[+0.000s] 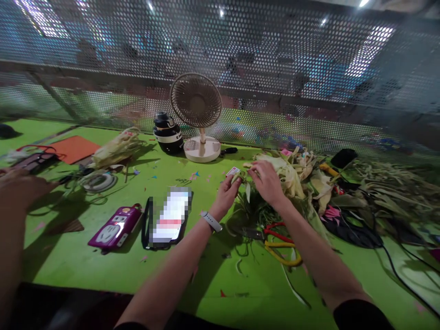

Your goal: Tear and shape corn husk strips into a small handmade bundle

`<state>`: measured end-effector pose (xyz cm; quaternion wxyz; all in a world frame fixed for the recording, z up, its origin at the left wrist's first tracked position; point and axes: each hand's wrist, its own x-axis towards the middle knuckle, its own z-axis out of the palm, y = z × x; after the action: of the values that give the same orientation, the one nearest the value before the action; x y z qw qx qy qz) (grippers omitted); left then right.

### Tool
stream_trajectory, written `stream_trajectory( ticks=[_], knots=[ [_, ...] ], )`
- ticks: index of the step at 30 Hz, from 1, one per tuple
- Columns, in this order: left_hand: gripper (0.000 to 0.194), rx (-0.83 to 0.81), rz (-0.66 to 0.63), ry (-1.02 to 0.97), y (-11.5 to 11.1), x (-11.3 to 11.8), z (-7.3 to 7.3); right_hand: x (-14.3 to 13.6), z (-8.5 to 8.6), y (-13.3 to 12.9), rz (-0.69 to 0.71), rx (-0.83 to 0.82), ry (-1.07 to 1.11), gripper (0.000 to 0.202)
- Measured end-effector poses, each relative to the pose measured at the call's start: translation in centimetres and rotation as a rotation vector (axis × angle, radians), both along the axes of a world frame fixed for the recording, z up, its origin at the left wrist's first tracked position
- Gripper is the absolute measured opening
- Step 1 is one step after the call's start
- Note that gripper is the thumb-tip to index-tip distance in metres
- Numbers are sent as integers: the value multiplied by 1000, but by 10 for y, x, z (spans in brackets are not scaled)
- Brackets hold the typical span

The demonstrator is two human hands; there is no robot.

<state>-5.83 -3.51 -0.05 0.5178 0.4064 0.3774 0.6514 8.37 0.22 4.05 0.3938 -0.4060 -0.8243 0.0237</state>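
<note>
My left hand (227,195), with a pale watch band on its wrist, is closed on a small folded strip of greenish husk (240,175). Close beside it, my right hand (266,179) pinches with thumb and fingertips at the pale end of a strip (248,165); whether this is the same strip I cannot tell. A heap of pale, leafy husks (290,174) lies behind and to the right of my right hand. Under my forearms rest scissors (283,262) with red and yellow handles, partly covered by green scraps.
A fan (201,149) and a black bottle (168,140) stand by the perforated metal screen (137,91). Left of me lie a lit phone (172,217), a purple power strip (117,229) and a tape roll (99,182). Another person's arm (13,201) reaches in at left. Cables (395,270) trail right.
</note>
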Motion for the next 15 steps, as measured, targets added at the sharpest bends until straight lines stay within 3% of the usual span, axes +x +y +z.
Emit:
stream_trajectory(
  ticks=[2, 3, 7, 11, 15],
  knots=[
    [35, 3, 14, -20, 1, -1, -1, -5, 3, -9, -156, 92, 29, 34],
    [36, 0, 35, -39, 1, -2, -2, -7, 3, -14, -156, 53, -2, 35],
    [38, -46, 34, -155, 1, -4, -2, -15, -3, -20, 4, -309, -120, 36],
    [38, -38, 3, -228, 0, -5, 1, -13, -6, -13, 126, -407, -43, 30],
    [40, -23, 95, -314, -1, -2, 4, -4, 3, -9, 241, -505, -55, 33]
  ],
)
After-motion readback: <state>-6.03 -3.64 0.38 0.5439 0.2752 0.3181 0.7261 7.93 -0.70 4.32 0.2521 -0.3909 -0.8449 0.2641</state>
